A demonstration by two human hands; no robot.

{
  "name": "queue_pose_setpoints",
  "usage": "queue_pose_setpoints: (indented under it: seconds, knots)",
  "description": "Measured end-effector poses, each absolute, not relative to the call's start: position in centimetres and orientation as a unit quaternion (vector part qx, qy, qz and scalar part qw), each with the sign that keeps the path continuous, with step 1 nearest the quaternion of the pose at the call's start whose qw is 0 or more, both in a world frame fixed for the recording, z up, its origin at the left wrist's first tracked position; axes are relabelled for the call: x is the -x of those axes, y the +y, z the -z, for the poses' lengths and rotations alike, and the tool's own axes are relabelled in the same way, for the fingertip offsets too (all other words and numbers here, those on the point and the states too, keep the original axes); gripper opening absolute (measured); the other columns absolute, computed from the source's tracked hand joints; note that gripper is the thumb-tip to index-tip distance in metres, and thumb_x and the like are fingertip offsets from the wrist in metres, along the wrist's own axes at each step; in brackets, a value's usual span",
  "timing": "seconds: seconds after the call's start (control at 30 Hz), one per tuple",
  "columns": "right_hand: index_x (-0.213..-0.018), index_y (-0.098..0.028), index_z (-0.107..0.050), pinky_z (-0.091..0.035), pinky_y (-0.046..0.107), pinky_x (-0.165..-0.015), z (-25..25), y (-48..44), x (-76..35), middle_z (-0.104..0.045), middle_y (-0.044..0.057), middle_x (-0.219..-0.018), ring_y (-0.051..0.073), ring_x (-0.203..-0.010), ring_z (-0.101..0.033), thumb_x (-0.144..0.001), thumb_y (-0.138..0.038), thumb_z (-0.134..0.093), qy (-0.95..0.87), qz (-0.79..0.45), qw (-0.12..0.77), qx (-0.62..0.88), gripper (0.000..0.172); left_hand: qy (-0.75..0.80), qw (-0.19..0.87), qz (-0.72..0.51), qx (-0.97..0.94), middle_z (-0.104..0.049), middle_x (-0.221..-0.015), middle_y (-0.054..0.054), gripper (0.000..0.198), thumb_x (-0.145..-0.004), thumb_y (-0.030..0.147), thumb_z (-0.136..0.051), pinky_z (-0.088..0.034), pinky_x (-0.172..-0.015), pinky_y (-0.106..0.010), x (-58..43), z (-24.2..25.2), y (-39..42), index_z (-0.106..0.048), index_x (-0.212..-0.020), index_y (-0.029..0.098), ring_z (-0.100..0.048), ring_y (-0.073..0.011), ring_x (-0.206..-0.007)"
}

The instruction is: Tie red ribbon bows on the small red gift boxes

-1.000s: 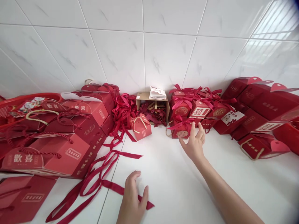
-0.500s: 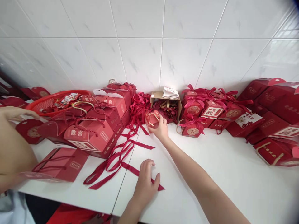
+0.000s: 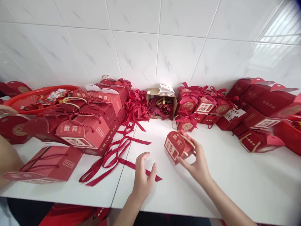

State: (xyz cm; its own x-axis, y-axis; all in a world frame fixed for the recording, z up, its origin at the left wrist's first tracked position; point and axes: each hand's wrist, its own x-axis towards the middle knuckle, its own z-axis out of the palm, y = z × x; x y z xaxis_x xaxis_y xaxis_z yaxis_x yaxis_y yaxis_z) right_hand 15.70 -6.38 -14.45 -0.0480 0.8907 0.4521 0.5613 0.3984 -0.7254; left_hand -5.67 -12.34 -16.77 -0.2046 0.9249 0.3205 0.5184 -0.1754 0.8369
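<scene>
My right hand (image 3: 197,160) grips a small red gift box (image 3: 175,146) with a rope handle, thumb on its near side and fingers at the handle. The box is tilted over the white table, right of centre. My left hand (image 3: 144,175) holds nothing, its fingers apart and curved, close to the end of a dark red ribbon (image 3: 131,169). More loops of ribbon (image 3: 113,150) lie to the left of that hand. At the wall is a heap of ribbons (image 3: 136,105) beside an open cardboard box (image 3: 175,108) with red pieces inside.
Red boxes (image 3: 82,128) are stacked on the left, near a red basket (image 3: 25,97) of wrapped sweets. Boxes with bows (image 3: 198,103) stand back right, with larger boxes (image 3: 261,106) further right. Another person's arm (image 3: 8,160) reaches in at the left edge.
My right hand has brought the small box from beside the cardboard box toward me and to the right. My left hand stays near the ribbon end. The view has shifted right.
</scene>
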Motion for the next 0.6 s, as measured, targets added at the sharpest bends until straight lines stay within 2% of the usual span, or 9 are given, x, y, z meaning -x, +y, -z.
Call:
queue_pose_setpoints:
  seconds: [0.1, 0.17, 0.23, 0.33, 0.43, 0.5, 0.6]
  knots:
    - [-0.141, -0.026, -0.028, -0.048, 0.054, -0.094, 16.4, -11.0, -15.8, -0.040, 0.015, -0.134, 0.034, -0.123, -0.045, -0.075, -0.043, -0.072, -0.695, -0.186, 0.432, 0.544, 0.081, 0.561, 0.305, -0.470, -0.610, -0.049, -0.130, -0.012, 0.052, -0.083, 0.033, -0.062, -0.045, -0.097, -0.047, 3.8, 14.9, -12.6, -0.039, -0.129, 0.025, -0.049, -0.0288, -0.122]
    - [-0.141, -0.027, -0.029, -0.048, 0.051, -0.094, 17.0, -13.1, -15.5, -0.040, 0.014, -0.134, 0.032, -0.123, -0.045, -0.085, -0.037, -0.062, -0.699, -0.195, 0.427, 0.540, 0.066, 0.516, 0.373, -0.467, -0.614, -0.047, -0.134, -0.012, 0.069, -0.075, 0.035, -0.071, -0.049, -0.094, -0.043, 2.4, 13.9, -12.7, -0.035, -0.133, 0.026, -0.049, -0.0289, -0.123]
    - [-0.139, -0.027, -0.036, -0.049, 0.049, -0.092, 16.9, -14.1, -15.3, -0.043, 0.014, -0.133, 0.030, -0.123, -0.047, -0.091, -0.029, -0.053, -0.694, -0.178, 0.445, 0.537, 0.051, 0.494, 0.406, -0.473, -0.606, -0.047, -0.133, -0.011, 0.072, -0.073, 0.035, -0.073, -0.051, -0.092, -0.040, 1.3, 13.5, -12.8, -0.034, -0.132, 0.026, -0.049, -0.0273, -0.122]
    - [-0.126, -0.026, -0.052, -0.052, 0.046, -0.084, 16.0, -14.1, -15.5, -0.049, 0.013, -0.125, 0.030, -0.117, -0.051, -0.089, -0.018, -0.055, -0.681, -0.112, 0.497, 0.526, 0.038, 0.522, 0.403, -0.496, -0.565, -0.052, -0.122, -0.009, 0.047, -0.079, 0.033, -0.066, -0.054, -0.082, -0.035, 0.5, 13.9, -13.0, -0.041, -0.118, 0.025, -0.057, -0.0224, -0.108]
    - [-0.108, -0.025, -0.062, -0.053, 0.042, -0.077, 15.2, -13.5, -16.0, -0.054, 0.011, -0.116, 0.028, -0.108, -0.056, -0.084, -0.010, -0.059, -0.685, -0.064, 0.537, 0.488, 0.028, 0.538, 0.350, -0.514, -0.569, -0.055, -0.095, -0.003, 0.021, -0.082, 0.028, -0.062, -0.053, -0.069, -0.029, 0.7, 14.6, -13.3, -0.044, -0.091, 0.022, -0.060, -0.0156, -0.080]
    - [-0.102, -0.024, -0.063, -0.054, 0.040, -0.077, 15.1, -13.4, -16.3, -0.056, 0.010, -0.113, 0.025, -0.104, -0.057, -0.084, -0.007, -0.058, -0.687, -0.070, 0.551, 0.469, 0.026, 0.521, 0.287, -0.522, -0.611, -0.052, -0.081, 0.000, 0.017, -0.082, 0.022, -0.060, -0.050, -0.065, -0.027, 1.0, 15.0, -13.6, -0.044, -0.081, 0.021, -0.056, -0.0136, -0.071]
    - [-0.106, -0.025, -0.060, -0.053, 0.042, -0.083, 15.3, -13.5, -16.5, -0.054, 0.010, -0.115, 0.025, -0.110, -0.054, -0.087, -0.010, -0.055, -0.670, -0.146, 0.555, 0.471, 0.025, 0.497, 0.232, -0.531, -0.646, -0.053, -0.079, 0.000, 0.012, -0.083, 0.013, -0.056, -0.048, -0.065, -0.026, 1.4, 15.6, -13.8, -0.048, -0.084, 0.021, -0.055, -0.0139, -0.073]
